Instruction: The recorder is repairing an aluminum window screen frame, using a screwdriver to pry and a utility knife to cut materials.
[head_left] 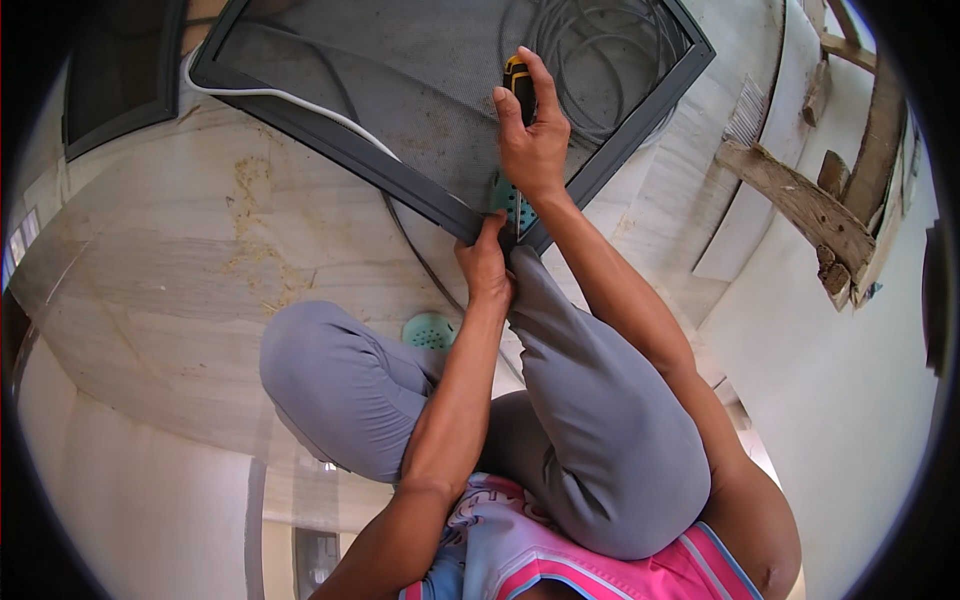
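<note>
A dark grey mesh screen frame lies tilted in front of me, one corner near my raised right knee. My left hand is closed around that corner, its thumb along the top. Above it, my right hand holds a screwdriver by its black and yellow handle, thumb and forefinger pointing up along it. The thin metal shaft runs down toward the corner between the frame's two bars. Where the tip meets the frame is hidden by my left hand and the bars.
A coil of grey cable shows at the screen's far right. A white cable crosses the frame's left bar. Rough wooden pieces stand at right. Another dark framed panel is at far left. Sawdust-like bits dot the tiled floor.
</note>
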